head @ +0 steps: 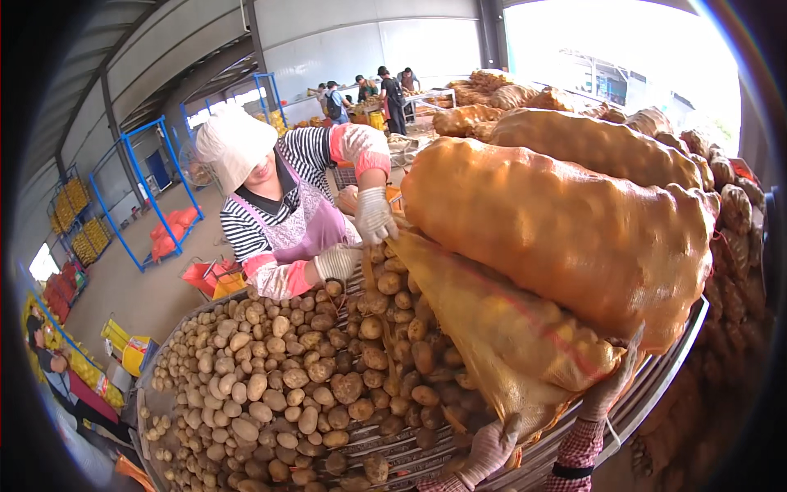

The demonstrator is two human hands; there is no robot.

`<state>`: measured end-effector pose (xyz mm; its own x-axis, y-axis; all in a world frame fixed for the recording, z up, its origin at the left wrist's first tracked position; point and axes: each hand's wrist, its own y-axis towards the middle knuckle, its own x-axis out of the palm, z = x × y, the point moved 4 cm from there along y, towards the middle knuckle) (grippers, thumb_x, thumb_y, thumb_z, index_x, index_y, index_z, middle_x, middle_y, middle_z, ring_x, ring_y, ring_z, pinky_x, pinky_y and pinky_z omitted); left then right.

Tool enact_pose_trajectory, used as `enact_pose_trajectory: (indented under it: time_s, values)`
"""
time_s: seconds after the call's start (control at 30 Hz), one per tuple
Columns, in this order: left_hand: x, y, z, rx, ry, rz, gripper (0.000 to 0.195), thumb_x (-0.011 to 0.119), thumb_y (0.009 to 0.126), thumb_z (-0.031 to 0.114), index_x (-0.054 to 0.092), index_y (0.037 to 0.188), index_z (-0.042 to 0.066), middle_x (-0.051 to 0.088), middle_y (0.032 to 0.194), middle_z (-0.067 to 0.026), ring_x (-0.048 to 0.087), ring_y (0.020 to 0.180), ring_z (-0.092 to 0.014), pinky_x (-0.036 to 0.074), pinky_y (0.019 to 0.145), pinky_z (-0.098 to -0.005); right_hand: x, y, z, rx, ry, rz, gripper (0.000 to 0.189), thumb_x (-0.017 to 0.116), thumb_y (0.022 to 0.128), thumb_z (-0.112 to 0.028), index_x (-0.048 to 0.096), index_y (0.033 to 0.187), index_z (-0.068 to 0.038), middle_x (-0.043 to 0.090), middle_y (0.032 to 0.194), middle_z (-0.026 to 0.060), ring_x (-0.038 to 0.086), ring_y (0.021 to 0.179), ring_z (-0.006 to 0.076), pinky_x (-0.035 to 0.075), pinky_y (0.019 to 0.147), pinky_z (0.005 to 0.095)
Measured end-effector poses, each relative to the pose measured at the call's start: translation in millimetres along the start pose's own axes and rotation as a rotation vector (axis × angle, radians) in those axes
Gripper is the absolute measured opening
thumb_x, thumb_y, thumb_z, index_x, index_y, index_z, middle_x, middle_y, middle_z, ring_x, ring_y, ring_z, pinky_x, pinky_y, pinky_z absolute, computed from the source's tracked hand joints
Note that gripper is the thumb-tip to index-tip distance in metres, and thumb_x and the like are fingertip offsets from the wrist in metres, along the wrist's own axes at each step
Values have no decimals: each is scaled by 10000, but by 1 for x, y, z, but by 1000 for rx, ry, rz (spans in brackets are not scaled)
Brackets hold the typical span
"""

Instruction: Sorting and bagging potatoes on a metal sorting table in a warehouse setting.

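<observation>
My left hand [490,453], in a knitted work glove, grips the lower corner of a yellow mesh sack [492,332] lying partly over the slatted metal table [409,446]. My right hand [612,384], also gloved, is at the sack's right end, against the bulging mesh; whether its fingers close on it is not clear. Many loose potatoes [289,378] spread over the table, some beside the sack's open side. A full orange mesh sack [553,227] lies just behind the yellow one.
Across the table a person in a sun hat [237,144] holds the sack's far edge with gloved hands [375,215]. More filled sacks [590,138] are piled behind and to the right. A blue metal frame [163,203] and other people [393,98] are farther off.
</observation>
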<state>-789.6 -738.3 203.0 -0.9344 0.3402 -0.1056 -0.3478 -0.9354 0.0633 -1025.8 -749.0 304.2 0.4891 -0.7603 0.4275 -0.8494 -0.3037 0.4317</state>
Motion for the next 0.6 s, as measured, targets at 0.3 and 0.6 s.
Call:
enact_pose_trajectory:
  time_s: [0.3,0.6]
  values:
    - [-149,-107,-10,61,-112,-54,366,579,1014,265,562,745,18,405,588,-50,339,531,-135,279,493,-373,36,-151,-70,147,157,-91,312,546,1020,-328,591,992,-20,611,771,73,607,713,160,509,688,293]
    - [-292,-187,23,142,317,352,239,584,1012,188,618,865,2,561,718,-33,501,652,-152,423,582,-332,34,-283,-126,798,247,-234,418,573,1010,-371,542,1268,-43,646,872,30,568,703,115,454,629,226]
